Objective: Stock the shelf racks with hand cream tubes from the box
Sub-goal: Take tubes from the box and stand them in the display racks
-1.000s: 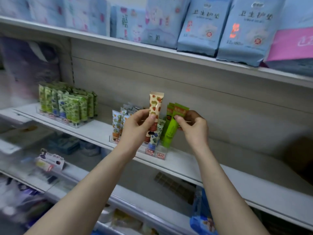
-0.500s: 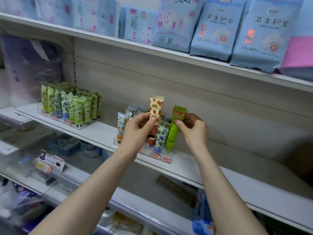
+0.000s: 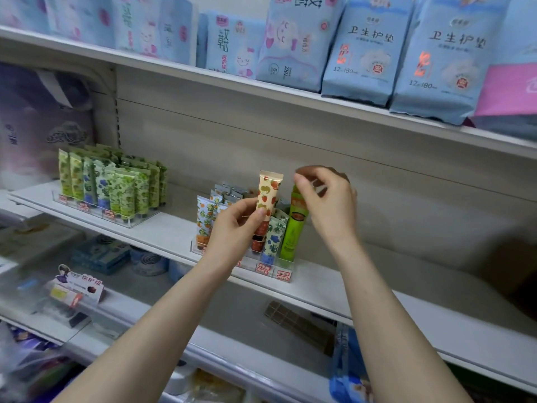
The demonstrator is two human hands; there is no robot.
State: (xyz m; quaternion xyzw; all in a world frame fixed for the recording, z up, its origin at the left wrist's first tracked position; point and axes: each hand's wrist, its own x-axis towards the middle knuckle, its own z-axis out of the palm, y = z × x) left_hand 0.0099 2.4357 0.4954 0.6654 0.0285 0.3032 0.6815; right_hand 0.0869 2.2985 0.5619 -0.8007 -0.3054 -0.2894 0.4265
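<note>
Centre frame: green tube (image 3: 293, 231) now seated in the rightmost slot of the rack (image 3: 283, 276). Our right hand (image 3: 328, 205) has let go and hovers just above, fingers loosely curled, empty. Our left hand (image 3: 235, 225) pinches the strawberry tube (image 3: 268, 193) upright, next in, we judge.

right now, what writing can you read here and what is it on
"卫生护垫": two blue packs on the top shelf.
"12" and "180": lower on those same packs.
"280": pack with a cartoon face.
"医护级": small card at lower left.
Too small to read: tubes, red price tags.
</note>
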